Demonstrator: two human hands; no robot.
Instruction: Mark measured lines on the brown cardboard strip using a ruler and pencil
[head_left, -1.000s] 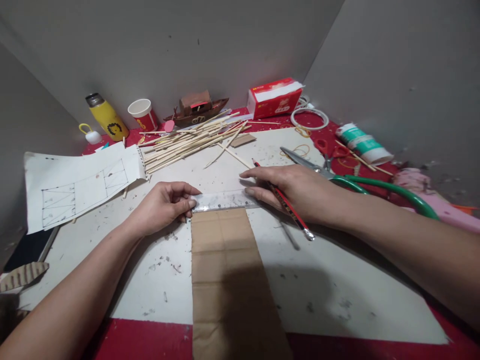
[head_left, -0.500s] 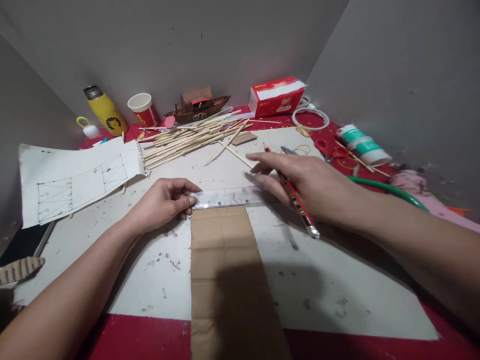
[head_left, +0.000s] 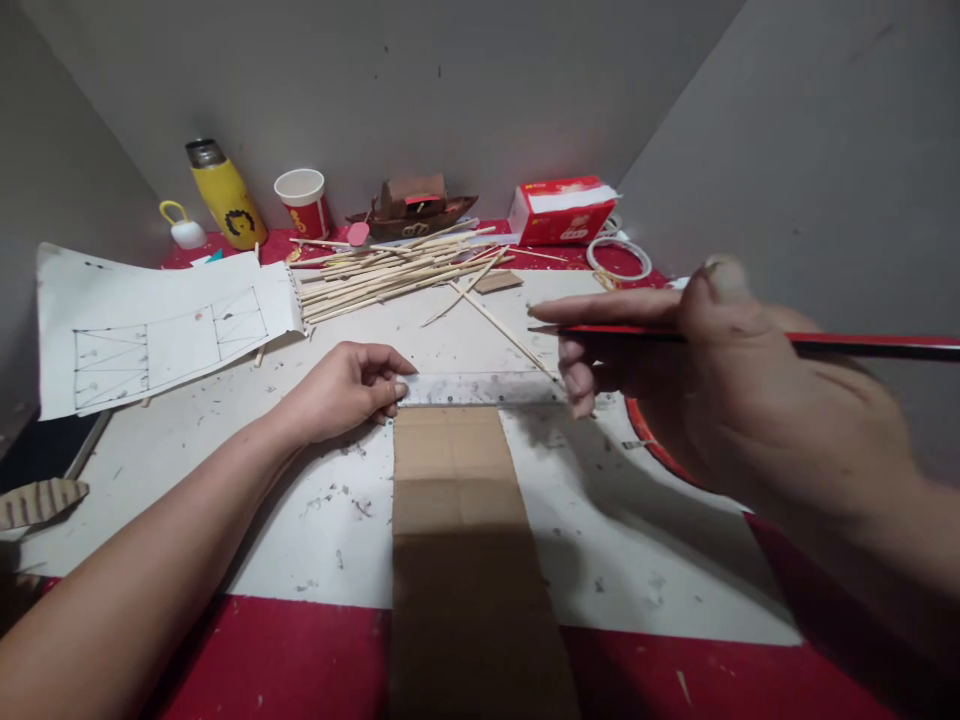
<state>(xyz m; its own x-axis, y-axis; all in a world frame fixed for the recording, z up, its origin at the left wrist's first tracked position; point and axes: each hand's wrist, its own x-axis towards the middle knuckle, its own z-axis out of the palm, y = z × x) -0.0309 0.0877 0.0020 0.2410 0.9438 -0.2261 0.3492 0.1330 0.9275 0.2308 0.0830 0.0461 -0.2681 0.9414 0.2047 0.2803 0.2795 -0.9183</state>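
A long brown cardboard strip (head_left: 465,540) lies on a white board (head_left: 637,540), running toward me. Across its far end rests a clear ruler (head_left: 480,388). My left hand (head_left: 341,390) is closed on the ruler's left end, fingertips pressing it down. My right hand (head_left: 720,380) is raised above the board at the right, close to the camera, closed on a red and black pencil (head_left: 622,331) held level with its tip pointing left. The right hand's lower fingers hover by the ruler's right end.
A heap of thin wooden sticks (head_left: 390,275) lies behind the ruler. A paper with a drawn grid (head_left: 157,335) sits at left. Along the wall stand a yellow bottle (head_left: 223,198), paper cup (head_left: 304,203), model boat (head_left: 412,205), red tissue box (head_left: 564,212) and white ring (head_left: 618,257).
My right hand has lifted off the ruler and risen toward the camera, turning the pencil level. The left hand stayed on the ruler. The view shifted, hiding the scissors behind the right hand.
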